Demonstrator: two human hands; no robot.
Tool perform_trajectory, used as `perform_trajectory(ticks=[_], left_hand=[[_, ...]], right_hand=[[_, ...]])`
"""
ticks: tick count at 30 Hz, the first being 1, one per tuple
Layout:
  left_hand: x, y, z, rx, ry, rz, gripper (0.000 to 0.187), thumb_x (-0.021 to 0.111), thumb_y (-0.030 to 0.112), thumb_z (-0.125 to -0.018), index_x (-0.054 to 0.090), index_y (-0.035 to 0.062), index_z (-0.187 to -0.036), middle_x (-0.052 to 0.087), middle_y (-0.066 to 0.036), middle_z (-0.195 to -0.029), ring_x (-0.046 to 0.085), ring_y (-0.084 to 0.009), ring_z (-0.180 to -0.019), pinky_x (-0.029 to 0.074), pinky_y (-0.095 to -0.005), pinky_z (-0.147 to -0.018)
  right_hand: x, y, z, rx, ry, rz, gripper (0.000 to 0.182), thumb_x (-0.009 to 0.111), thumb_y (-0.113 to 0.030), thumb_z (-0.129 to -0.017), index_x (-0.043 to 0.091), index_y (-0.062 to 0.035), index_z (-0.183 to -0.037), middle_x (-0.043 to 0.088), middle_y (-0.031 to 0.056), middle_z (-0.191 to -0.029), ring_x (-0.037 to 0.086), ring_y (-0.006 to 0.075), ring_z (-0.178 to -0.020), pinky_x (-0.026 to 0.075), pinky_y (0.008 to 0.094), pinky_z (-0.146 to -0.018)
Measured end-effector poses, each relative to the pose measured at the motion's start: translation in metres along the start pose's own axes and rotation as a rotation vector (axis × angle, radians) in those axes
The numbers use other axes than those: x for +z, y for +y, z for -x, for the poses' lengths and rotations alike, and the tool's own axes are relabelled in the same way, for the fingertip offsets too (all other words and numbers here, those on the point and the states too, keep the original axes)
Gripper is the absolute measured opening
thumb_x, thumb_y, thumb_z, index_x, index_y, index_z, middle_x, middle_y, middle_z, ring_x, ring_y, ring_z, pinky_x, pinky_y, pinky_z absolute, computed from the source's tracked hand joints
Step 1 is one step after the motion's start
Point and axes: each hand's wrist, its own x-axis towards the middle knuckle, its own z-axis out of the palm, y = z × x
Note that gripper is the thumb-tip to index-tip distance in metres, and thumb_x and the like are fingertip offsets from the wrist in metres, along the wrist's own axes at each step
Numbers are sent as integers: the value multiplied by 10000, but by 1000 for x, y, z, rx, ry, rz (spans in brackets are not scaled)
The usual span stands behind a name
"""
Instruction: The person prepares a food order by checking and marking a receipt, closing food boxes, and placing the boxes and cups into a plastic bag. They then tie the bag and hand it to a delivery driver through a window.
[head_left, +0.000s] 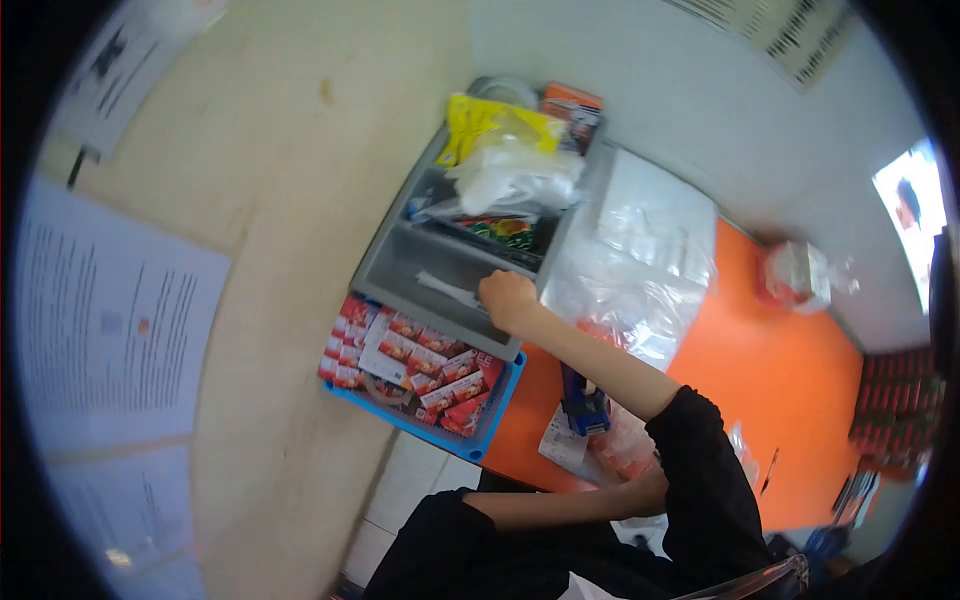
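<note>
My right hand [506, 300] reaches into the front compartment of a grey plastic organizer tray [385, 265], its fingers curled closed. A thin white strip [447, 288] lies in that compartment, its right end close to my fingers; I cannot tell what they hold. My left forearm [560, 508] crosses low in front of me, and the left hand's fingers are hidden behind my right sleeve. Behind, the tray holds a crumpled clear plastic bag [515, 175], a yellow packet [470, 120] and an orange box [573, 105].
Below the tray, a blue basket [478, 452] carries red printed cards [425, 370]. A stack of clear plastic bags [655, 225] lies on the orange table [765, 375]. Near my arm are a dark blue tool [585, 403] and a paper slip [563, 443]. A wrapped bundle [795, 277] sits by the wall.
</note>
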Motion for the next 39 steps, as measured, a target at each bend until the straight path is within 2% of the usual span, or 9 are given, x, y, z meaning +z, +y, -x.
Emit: perform_trajectory(ticks=[8, 10, 14, 17, 24, 28, 31, 34, 39], left_hand=[[36, -33, 2, 171, 283, 173, 196, 593, 168, -768, 677, 26, -874, 637, -211, -802, 618, -353, -752, 482, -440, -705], [16, -18, 3, 117, 315, 230, 152, 677, 160, -775, 680, 28, -851, 654, -150, -751, 624, -274, -641, 479, -375, -577], [-2, -7, -5, -16, 186, 182, 247, 702, 235, -784, 673, -10, -804, 646, -149, -685, 620, -270, -589, 465, -363, -559], [-6, 1, -3, -131, 76, 217, 238, 668, 243, -782, 678, 9, -822, 628, -167, -687, 607, -336, -647, 459, -390, -610], [7, 45, 29, 133, 667, -466, 274, 625, 184, -753, 611, 5, -960, 486, -183, -952, 479, -305, -865, 401, -406, -786], [18, 7, 43, -137, 346, 663, 380, 681, 172, -787, 538, -7, -1090, 523, -142, -1077, 521, -195, -955, 436, -328, -831], [14, 4, 31, -364, 237, 650, 366, 707, 131, -803, 544, 5, -1106, 561, -91, -1055, 547, -127, -952, 463, -246, -808], [12, 12, 21, -309, 281, 551, 187, 675, 89, -835, 598, 28, -994, 593, -27, -905, 560, -84, -828, 475, -212, -706], [11, 29, 14, -309, 296, 533, 145, 634, 81, -859, 592, 23, -985, 585, -24, -854, 538, -81, -775, 464, -227, -684]], right_hand=[[-139, 75, 253, -160, 593, -154, 171, 652, -88, -730, 672, -63, -898, 631, 100, -854, 630, 273, -782, 513, 362, -699], [-134, 85, 372, 174, 881, -266, 218, 677, -36, -704, 698, -66, -919, 606, 78, -723, 614, 190, -635, 499, 307, -577], [-21, 35, 523, 712, 767, -539, 158, 698, 17, -734, 718, -76, -860, 611, 51, -638, 590, 125, -535, 459, 252, -493], [70, -2, 475, 748, 917, -699, 87, 714, -59, -741, 692, -43, -824, 623, 88, -688, 605, 215, -558, 460, 311, -501], [129, -2, 367, 833, 1670, -507, 164, 651, -79, -658, 498, -23, -676, 494, 92, -581, 544, 282, -510, 418, 336, -463], [124, -12, 375, 967, 1536, -600, 134, 682, -61, -675, 554, -28, -695, 543, 81, -591, 566, 233, -498, 428, 304, -457], [112, -11, 388, 978, 1518, -694, 79, 695, -13, -724, 618, -3, -710, 594, 45, -584, 568, 96, -465, 419, 215, -433], [101, 5, 405, 1073, 1481, -1236, 73, 697, -44, -745, 638, -1, -751, 664, 57, -684, 617, 81, -571, 486, 233, -513], [95, 24, 402, 736, 1641, -2051, 171, 635, -89, -875, 622, 51, -973, 675, 89, -837, 599, 66, -608, 483, 195, -539]])
